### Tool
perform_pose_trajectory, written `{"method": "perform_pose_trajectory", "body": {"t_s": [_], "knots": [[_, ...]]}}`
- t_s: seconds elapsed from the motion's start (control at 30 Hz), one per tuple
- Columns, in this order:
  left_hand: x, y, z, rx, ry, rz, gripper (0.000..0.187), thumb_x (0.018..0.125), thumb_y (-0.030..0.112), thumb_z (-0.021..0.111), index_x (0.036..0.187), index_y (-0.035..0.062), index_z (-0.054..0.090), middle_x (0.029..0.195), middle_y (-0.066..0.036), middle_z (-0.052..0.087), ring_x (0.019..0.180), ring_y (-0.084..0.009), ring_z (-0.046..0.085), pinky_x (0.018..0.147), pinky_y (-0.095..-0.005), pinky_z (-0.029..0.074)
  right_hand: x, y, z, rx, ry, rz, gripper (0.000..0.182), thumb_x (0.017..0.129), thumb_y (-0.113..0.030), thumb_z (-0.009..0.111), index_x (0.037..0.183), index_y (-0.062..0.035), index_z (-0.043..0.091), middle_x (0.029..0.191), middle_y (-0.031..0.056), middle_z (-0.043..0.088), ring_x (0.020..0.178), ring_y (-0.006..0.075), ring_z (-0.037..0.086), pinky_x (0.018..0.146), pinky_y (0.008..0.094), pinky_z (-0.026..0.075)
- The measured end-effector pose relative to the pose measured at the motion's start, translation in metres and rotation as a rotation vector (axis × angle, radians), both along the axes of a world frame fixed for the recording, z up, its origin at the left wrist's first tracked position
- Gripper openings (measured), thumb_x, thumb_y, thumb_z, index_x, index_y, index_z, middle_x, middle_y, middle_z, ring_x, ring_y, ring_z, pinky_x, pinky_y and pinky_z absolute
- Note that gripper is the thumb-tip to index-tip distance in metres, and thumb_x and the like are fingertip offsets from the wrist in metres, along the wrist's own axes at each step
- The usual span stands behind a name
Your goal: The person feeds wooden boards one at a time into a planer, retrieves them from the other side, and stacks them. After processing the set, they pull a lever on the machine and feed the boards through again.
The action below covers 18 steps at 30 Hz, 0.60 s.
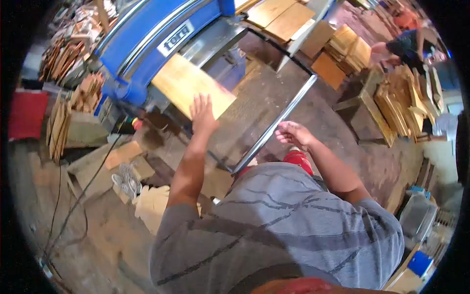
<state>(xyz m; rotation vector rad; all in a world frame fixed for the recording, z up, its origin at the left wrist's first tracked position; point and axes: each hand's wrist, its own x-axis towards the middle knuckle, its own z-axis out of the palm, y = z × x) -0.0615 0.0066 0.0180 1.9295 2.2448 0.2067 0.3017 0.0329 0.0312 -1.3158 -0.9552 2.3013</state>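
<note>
A pale wooden board juts out of a blue machine marked with a white label. My left hand lies flat over the board's near end, its fingers spread. My right hand hovers beside a shiny metal bar at the front of the machine's frame, with its fingers loosely bent and nothing in them. The board's far end is out of sight under the blue machine body.
Stacked flat boards stand behind the machine. To the right, a wooden rack holds several upright planks, and another person bends nearby. A pair of shoes and a cable lie at the left.
</note>
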Motion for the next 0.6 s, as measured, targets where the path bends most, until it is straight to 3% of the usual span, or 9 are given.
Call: {"method": "perform_pose_trajectory", "body": {"t_s": [0.1, 0.2, 0.23, 0.33, 0.4, 0.43, 0.6], "knots": [[-0.004, 0.009, -0.001, -0.052, 0.075, 0.002, 0.099, 0.07, 0.018, 0.074, 0.151, 0.008, 0.018, 0.157, -0.021, 0.017, 0.146, -0.0372, 0.011, 0.117, -0.0524, 0.01, 0.036, 0.021, 0.009, 0.034, -0.028, -0.08, 0.032, 0.097, -0.028, 0.055, 0.12, -0.0058, 0.052, 0.106, 0.0104, 0.063, 0.092, 0.0184, 0.063, 0.082, 0.0322, 0.053], [-0.009, 0.016, 0.006, -0.092, 0.093, -0.004, 0.103, 0.073, 0.038, 0.077, 0.152, 0.0082, 0.018, 0.157, -0.023, 0.013, 0.146, -0.0393, 0.009, 0.117, -0.0519, 0.008, 0.065, 0.053, 0.013, 0.075, -0.029, -0.249, 0.028, 0.097, -0.022, 0.054, 0.116, -0.0019, 0.052, 0.102, 0.0122, 0.064, 0.088, 0.0194, 0.063, 0.077, 0.0317, 0.054], [-0.006, 0.022, 0.008, -0.089, 0.099, -0.015, 0.103, 0.073, 0.038, 0.077, 0.152, 0.0082, 0.018, 0.157, -0.023, 0.013, 0.146, -0.0393, 0.009, 0.117, -0.0519, 0.008, 0.077, 0.066, 0.012, 0.115, -0.034, -0.321, 0.027, 0.096, -0.021, 0.054, 0.115, -0.0018, 0.053, 0.099, 0.0118, 0.063, 0.085, 0.0191, 0.063, 0.075, 0.0313, 0.054], [0.006, 0.058, 0.015, -0.159, 0.042, 0.019, 0.099, 0.076, 0.049, 0.074, 0.15, 0.0079, 0.024, 0.155, -0.027, 0.016, 0.144, -0.0435, 0.012, 0.116, -0.0542, 0.011, 0.112, 0.121, -0.004, 0.159, -0.073, -0.542, 0.023, 0.095, -0.018, 0.054, 0.111, -0.0025, 0.053, 0.091, 0.0094, 0.062, 0.076, 0.0168, 0.061, 0.068, 0.0296, 0.053], [0.025, 0.098, 0.012, -0.034, -0.194, -0.149, 0.092, 0.078, 0.053, 0.071, 0.148, 0.0082, 0.031, 0.153, -0.03, 0.019, 0.142, -0.0469, 0.016, 0.115, -0.0562, 0.014, 0.127, 0.165, -0.012, 0.197, -0.156, -0.636, 0.02, 0.094, -0.018, 0.053, 0.108, -0.0034, 0.054, 0.086, 0.0074, 0.062, 0.07, 0.0134, 0.058, 0.06, 0.0276, 0.05], [0.044, 0.12, 0.014, 0.052, -0.241, -0.182, 0.078, 0.081, 0.048, 0.069, 0.142, 0.0078, 0.042, 0.151, -0.028, 0.026, 0.141, -0.0448, 0.022, 0.115, -0.0535, 0.016, 0.135, 0.193, -0.021, 0.22, -0.171, -0.653, 0.02, 0.094, -0.018, 0.053, 0.107, -0.0033, 0.054, 0.085, 0.0075, 0.062, 0.069, 0.0134, 0.058, 0.06, 0.0276, 0.05], [0.143, 0.277, 0.034, 0.28, -0.386, -0.36, 0.052, 0.081, 0.029, 0.071, 0.125, 0.0056, 0.058, 0.142, -0.022, 0.044, 0.134, -0.0412, 0.036, 0.112, -0.0467, 0.028, 0.138, 0.365, -0.096, 0.185, -0.071, -0.554, 0.02, 0.094, -0.017, 0.052, 0.106, -0.0022, 0.056, 0.081, 0.0072, 0.062, 0.064, 0.0138, 0.057, 0.055, 0.0276, 0.05]]}}
